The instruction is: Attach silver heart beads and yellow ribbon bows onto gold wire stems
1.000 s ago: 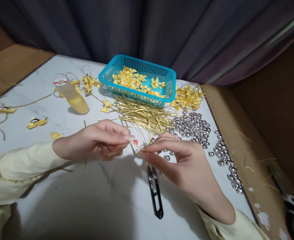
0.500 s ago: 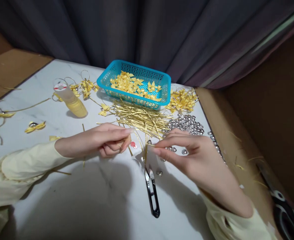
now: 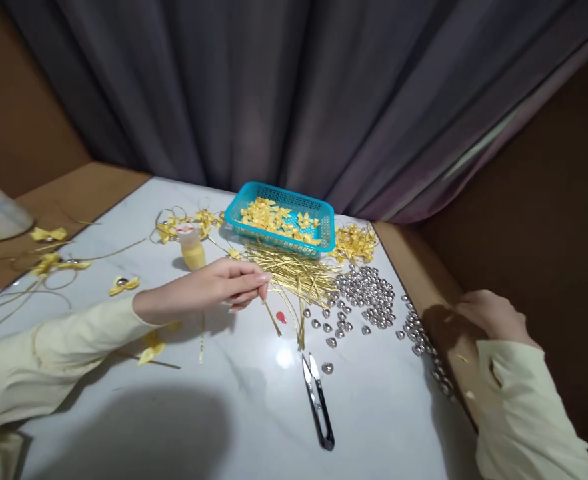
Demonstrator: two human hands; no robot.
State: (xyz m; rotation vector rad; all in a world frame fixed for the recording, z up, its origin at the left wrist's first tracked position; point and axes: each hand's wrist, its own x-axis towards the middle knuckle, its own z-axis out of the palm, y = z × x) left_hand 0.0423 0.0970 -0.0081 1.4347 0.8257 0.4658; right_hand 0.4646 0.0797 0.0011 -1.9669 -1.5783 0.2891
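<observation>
My left hand (image 3: 229,283) is closed in a pinch above the table's middle. What its fingertips hold, if anything, is too small to make out. A short gold cord (image 3: 273,319) shows just below those fingertips, beside a small red piece (image 3: 281,318). Out to the right, my right hand (image 3: 494,317) is over the brown side board, its fingers turned away and mostly hidden. Black thread snips (image 3: 319,407) lie in front with blades apart, pointing away from me. Near their tips is a silver heart-shaped bead (image 3: 327,368).
A blue basket (image 3: 279,241) of yellow ribbon bows stands at the back, with gold cords (image 3: 294,273) before it. Silver beads (image 3: 367,293) spread to the right, some along the table edge. A tube (image 3: 191,248) of yellow pieces and finished bows (image 3: 124,285) are on the left.
My right hand has moved away from the left, out past the table's right edge. My left hand stays pinched near the cords. The view has shifted, showing more curtain.
</observation>
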